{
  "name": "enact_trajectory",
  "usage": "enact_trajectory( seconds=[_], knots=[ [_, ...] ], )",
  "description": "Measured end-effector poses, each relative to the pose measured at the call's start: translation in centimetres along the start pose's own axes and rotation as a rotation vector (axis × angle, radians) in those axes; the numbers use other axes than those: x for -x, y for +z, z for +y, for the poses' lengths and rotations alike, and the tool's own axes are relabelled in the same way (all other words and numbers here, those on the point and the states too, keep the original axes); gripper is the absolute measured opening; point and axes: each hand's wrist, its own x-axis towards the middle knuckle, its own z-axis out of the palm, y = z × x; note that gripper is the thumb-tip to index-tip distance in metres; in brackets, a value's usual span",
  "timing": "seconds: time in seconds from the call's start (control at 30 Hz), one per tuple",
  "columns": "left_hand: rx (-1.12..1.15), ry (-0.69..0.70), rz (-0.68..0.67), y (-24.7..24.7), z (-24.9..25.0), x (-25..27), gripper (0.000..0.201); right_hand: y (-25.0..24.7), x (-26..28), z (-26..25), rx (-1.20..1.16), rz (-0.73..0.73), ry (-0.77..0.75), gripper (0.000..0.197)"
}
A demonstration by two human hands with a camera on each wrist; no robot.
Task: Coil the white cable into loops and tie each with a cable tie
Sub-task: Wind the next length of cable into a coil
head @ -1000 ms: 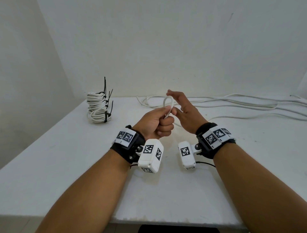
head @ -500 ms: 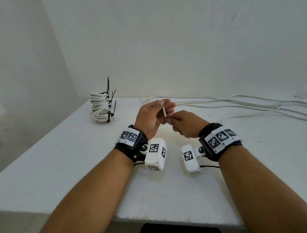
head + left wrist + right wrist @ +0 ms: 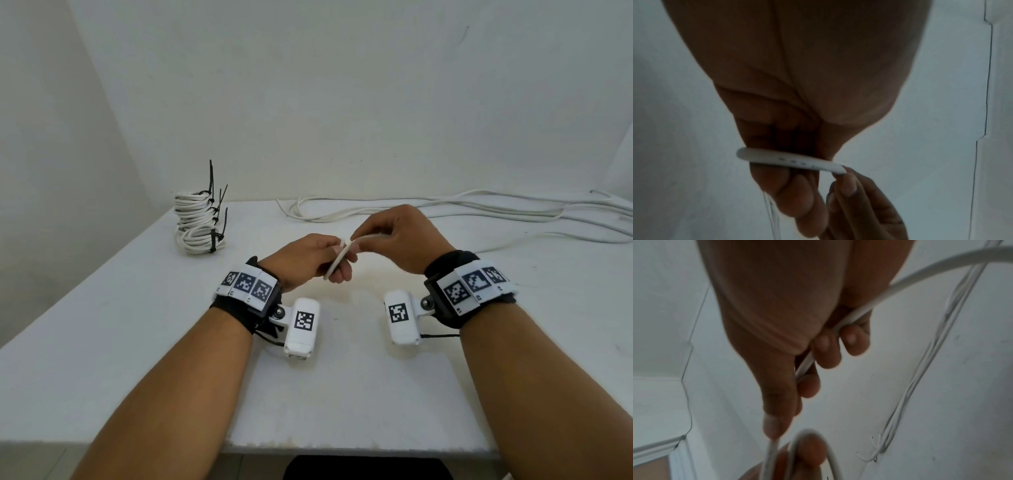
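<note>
My left hand point(image 3: 334, 257) pinches the end of the white cable point(image 3: 337, 262) above the middle of the table. In the left wrist view that cable end point(image 3: 789, 160) lies across my curled fingers. My right hand point(image 3: 368, 236) holds the same cable a little to the right and higher. In the right wrist view the cable point(image 3: 859, 316) runs through its curled fingers and on towards the right. A short curved stretch spans the two hands. The loose cable point(image 3: 445, 209) trails along the back of the table.
A stack of coiled white cables point(image 3: 197, 222) tied with black cable ties point(image 3: 212, 241) stands at the table's back left corner. White walls close the back and left. The table's front edge point(image 3: 342, 445) is near my forearms.
The left hand let a fist-held loop go and now pinches the cable end. The right hand slid rightward along the cable, and both hands dropped lower.
</note>
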Motion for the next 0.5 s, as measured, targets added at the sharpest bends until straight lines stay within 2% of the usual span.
enact_trajectory(
  seconds=[0.13,0.3,0.4,0.5],
  knots=[
    [0.262,0.001,-0.017,0.5,1.0,0.3,0.034,-0.3,-0.2,0.3,-0.171,0.155,-0.024,0.007],
    [0.549,0.095,-0.047,1.0,1.8,1.0,0.032,-0.2,-0.5,0.8,-0.242,0.234,-0.093,0.005],
    [0.732,0.146,-0.052,1.1,2.2,1.0,0.034,0.0,-0.5,0.8,-0.229,0.187,-0.065,0.026],
    [0.875,0.227,-0.004,1.1,2.2,0.6,0.029,0.9,-0.7,0.7,-0.025,0.033,0.034,0.046]
  ],
)
